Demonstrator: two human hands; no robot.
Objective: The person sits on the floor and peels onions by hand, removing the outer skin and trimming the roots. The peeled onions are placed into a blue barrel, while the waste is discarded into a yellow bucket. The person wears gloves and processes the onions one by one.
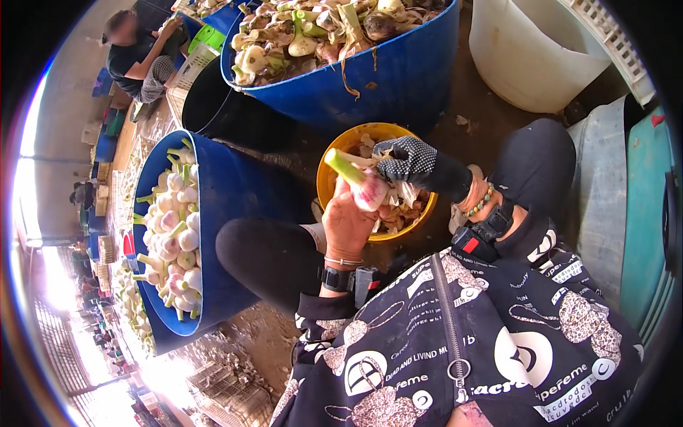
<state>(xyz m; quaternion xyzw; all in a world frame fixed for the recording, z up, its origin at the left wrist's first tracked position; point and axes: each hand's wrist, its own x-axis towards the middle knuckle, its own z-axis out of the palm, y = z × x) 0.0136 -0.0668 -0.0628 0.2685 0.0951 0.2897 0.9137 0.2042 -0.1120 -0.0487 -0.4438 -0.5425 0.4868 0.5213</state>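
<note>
My left hand [348, 218], bare, holds a garlic bulb [368, 193] with pink-streaked skin and a short green stem pointing up and to the left. My right hand [408, 160], in a dark glove with white dots, touches the bulb's right side and pinches loose papery skin. Both hands are over a yellow bucket [431, 211] that holds dry garlic skins. To the left, a blue tub [235, 187] holds many pale garlic bulbs [173, 229] with trimmed stems. Ahead, a larger blue tub [347, 96] is heaped with rough, dirty garlic [301, 45].
A black tub [213, 107] stands between the blue tubs. An off-white tub [528, 64] is at the upper right, with a teal container [648, 208] at the far right. Plastic crates [229, 395] lie lower left. Another person [139, 58] sits at the upper left.
</note>
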